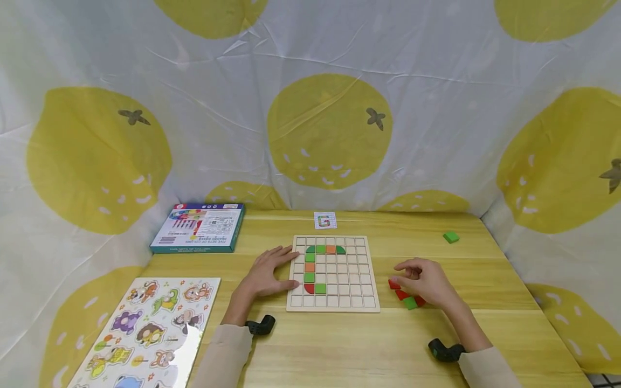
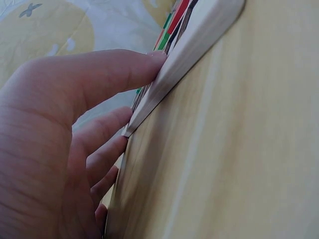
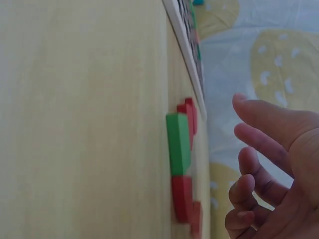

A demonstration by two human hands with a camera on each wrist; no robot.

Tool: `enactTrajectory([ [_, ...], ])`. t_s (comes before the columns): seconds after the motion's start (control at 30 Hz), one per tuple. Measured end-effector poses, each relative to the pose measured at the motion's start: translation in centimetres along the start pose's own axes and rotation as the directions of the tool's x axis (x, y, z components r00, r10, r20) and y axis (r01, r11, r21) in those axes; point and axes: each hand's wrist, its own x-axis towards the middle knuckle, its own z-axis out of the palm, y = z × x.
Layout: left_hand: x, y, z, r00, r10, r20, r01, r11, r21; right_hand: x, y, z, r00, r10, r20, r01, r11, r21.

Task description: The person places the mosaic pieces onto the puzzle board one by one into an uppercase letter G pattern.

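Observation:
A wooden grid board [image 1: 361, 280] lies mid-table with green, orange and red tiles in its left columns and top row. My left hand [image 1: 278, 267] lies flat on the table, its straight fingers [image 2: 119, 69] against the board's left rim [image 2: 194, 47]. My right hand [image 1: 412, 275] hovers with loosely curled fingers [image 3: 259, 164] just over a small cluster of red pieces [image 1: 399, 293] and a green square [image 1: 410, 303], right of the board. In the right wrist view the green square [image 3: 178, 143] and red pieces [image 3: 182, 196] lie untouched, and the hand holds nothing.
A lone green block [image 1: 451, 236] sits at the far right. A small pattern card [image 1: 325, 220] lies behind the board. A flat box [image 1: 199, 227] is at the back left, and an animal puzzle sheet [image 1: 150, 328] at the front left. A lemon-print cloth encloses the table.

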Motion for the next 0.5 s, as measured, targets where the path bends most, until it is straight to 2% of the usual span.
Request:
enactTrajectory([
  [0.27, 0.0, -0.1, 0.0, 1.0, 0.01, -0.009, -0.01, 1.0, 0.002, -0.5, 2.3, -1.4, 0.998, 0.05, -0.041, -0.053, 0.997, -0.051],
  [0.5, 0.0, -0.1, 0.2, 1.0, 0.007, -0.019, -0.007, 1.0, 0.001, -1.1, 3.8, -2.7, 0.997, 0.062, -0.054, -0.066, 0.994, -0.086],
])
